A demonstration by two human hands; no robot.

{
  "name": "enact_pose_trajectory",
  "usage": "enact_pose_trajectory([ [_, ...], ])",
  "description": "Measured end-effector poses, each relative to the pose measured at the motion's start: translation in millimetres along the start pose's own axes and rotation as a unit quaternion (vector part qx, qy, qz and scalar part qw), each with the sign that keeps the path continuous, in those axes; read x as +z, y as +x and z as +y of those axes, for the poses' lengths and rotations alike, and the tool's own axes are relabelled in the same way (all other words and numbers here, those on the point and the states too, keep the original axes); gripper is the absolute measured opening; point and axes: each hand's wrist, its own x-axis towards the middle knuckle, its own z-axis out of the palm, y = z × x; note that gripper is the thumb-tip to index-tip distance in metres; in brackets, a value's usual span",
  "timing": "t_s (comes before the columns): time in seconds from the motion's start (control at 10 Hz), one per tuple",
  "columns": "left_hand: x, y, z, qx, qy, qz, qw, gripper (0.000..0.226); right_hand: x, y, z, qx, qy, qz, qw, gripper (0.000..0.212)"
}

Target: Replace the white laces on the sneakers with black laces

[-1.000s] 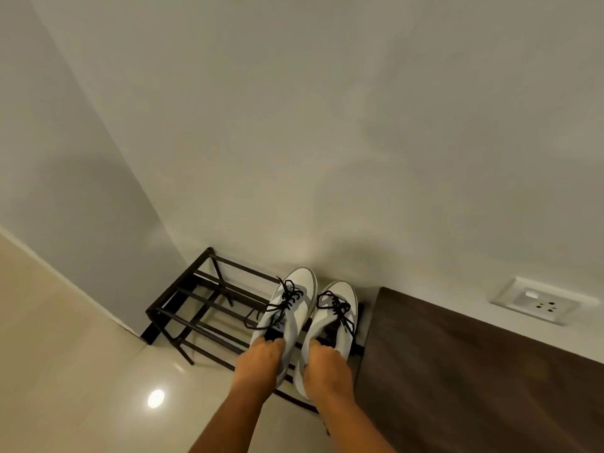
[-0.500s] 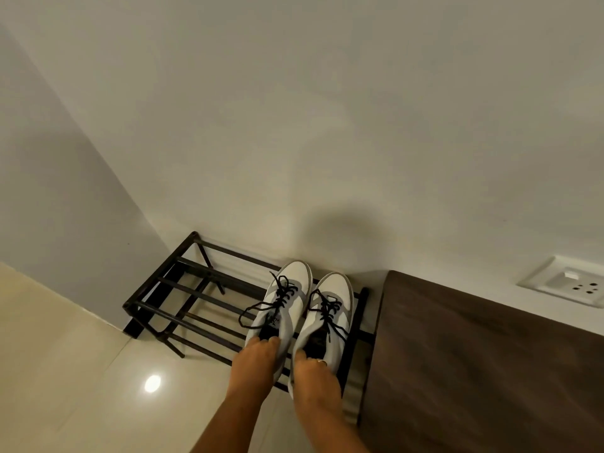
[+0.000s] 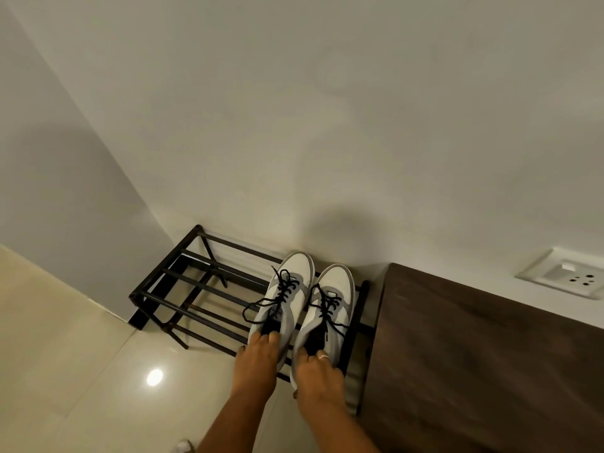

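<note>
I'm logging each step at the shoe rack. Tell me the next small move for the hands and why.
Probably let go and draw both hands back. The left hand and right hand each grip a heel; both sneakers already carry black laces and sit toes to the wall on the rack.

Left hand [image 3: 256, 364] and right hand [image 3: 318, 374] reaching forward side by side, fingers curled downward

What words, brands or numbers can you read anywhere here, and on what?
None can be read.
Left sneaker: a small dark mark on the tongue, too blurred to read.
Right sneaker: no text visible.
Wall socket: no lettering visible.
</note>
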Motion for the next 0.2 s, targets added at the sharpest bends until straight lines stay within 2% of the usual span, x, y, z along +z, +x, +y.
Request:
enact_pose_trajectory([
  [0.1, -59.9, -26.6, 35.8, 0.016, 0.036, 0.027, 0.999, 0.061, -58.9, -48.5, 21.3, -0.014, -0.021, 0.030, 0.999, 0.074],
  [0.2, -120.9, -47.0, 78.7, 0.041, 0.039, 0.072, 0.996, 0.068, -117.9, -93.1, 54.7, -0.002, 0.010, 0.087, 0.996, 0.077],
])
